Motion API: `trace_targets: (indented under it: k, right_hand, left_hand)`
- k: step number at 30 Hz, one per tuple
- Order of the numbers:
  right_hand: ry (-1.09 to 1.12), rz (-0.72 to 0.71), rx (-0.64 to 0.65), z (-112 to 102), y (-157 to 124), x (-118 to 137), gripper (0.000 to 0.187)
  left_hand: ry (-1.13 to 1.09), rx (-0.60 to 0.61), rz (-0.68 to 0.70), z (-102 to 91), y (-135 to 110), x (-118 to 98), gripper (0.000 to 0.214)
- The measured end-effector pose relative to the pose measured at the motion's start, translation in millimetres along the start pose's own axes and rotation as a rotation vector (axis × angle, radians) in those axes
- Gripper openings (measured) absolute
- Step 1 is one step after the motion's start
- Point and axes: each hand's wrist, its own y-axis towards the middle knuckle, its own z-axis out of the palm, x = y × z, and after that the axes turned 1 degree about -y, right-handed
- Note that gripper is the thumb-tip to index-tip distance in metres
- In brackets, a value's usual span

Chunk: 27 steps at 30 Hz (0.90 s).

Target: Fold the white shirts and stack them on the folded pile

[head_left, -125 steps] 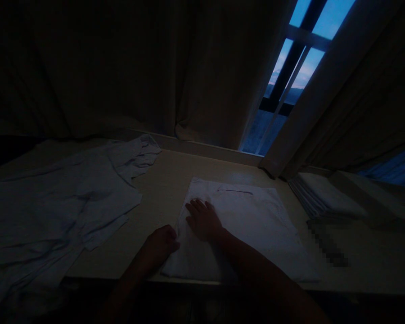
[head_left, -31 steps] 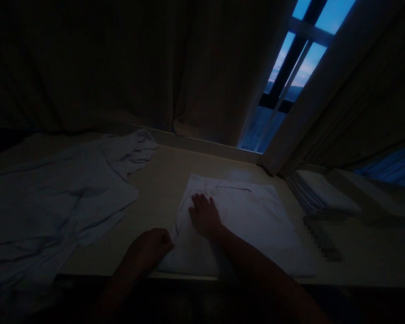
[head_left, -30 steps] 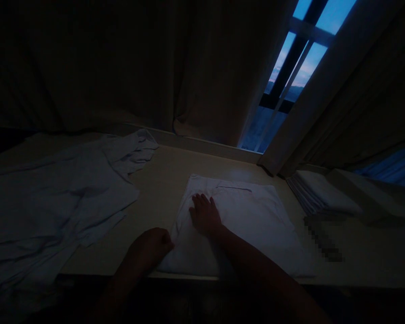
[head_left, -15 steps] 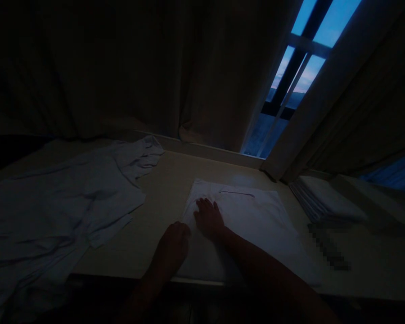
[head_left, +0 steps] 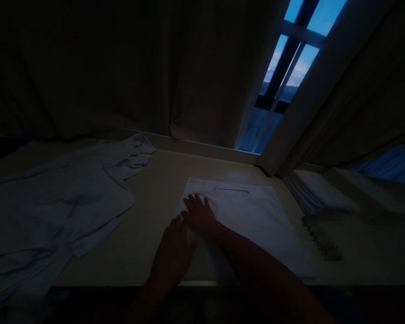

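A white garment (head_left: 253, 220), folded into a flat rectangle, lies on the pale table (head_left: 155, 180) in front of me. Near its far edge runs a dark, slightly curved line. My right hand (head_left: 200, 215) rests on the garment's left part with fingers spread and palm down. Just nearer to me, my left hand (head_left: 174, 247) lies at the garment's left edge, its fingers stretched out and almost touching the right hand. The light is dim, so finger contact is hard to make out.
On the left a loose, rumpled white garment (head_left: 84, 193) spreads over the table and hangs past its front edge. A stack of folded white cloths (head_left: 320, 191) sits at the right, beside a pale box-like shape (head_left: 364, 189). Dark curtains (head_left: 202, 90) and a window (head_left: 276, 90) stand behind.
My left hand has gone from curled to flat with fingers extended, moving up close to the right hand. The right hand's fingers have spread slightly. The view has shifted a little.
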Motion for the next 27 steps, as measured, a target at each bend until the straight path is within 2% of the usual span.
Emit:
trace_targets:
  k: [6,10,13,16,19,21,24,27]
  right_hand:
    - [0.017,-0.022,-0.043,-20,-9,-4,0.059]
    - [0.015,0.049,-0.081,-41,-55,-36,0.064]
    - [0.009,0.149,-0.072,-54,-103,-76,0.064]
    - [0.026,0.248,-0.043,-60,-138,-107,0.065]
    - [0.058,0.286,-0.049,-59,-152,-118,0.063]
    - [0.069,0.284,-0.060,-58,-152,-118,0.062]
    - [0.078,0.280,-0.064,-57,-149,-117,0.063]
    - [0.081,0.283,-0.066,-58,-148,-119,0.063]
  left_hand:
    - [0.031,0.040,0.005,1.0,2,3,0.075]
    - [0.076,0.103,-0.028,-14.7,14,-3,0.071]
    - [0.093,0.068,0.002,-28.2,49,-12,0.072]
    - [0.080,0.115,0.033,-29.8,107,-13,0.069]
    - [0.080,0.267,0.064,-19.4,167,-2,0.064]
    - [0.101,0.316,0.026,-10.8,194,9,0.064]
    - [0.115,0.307,-0.062,-0.6,211,22,0.069]
    - [0.109,0.284,-0.108,5.0,210,25,0.070]
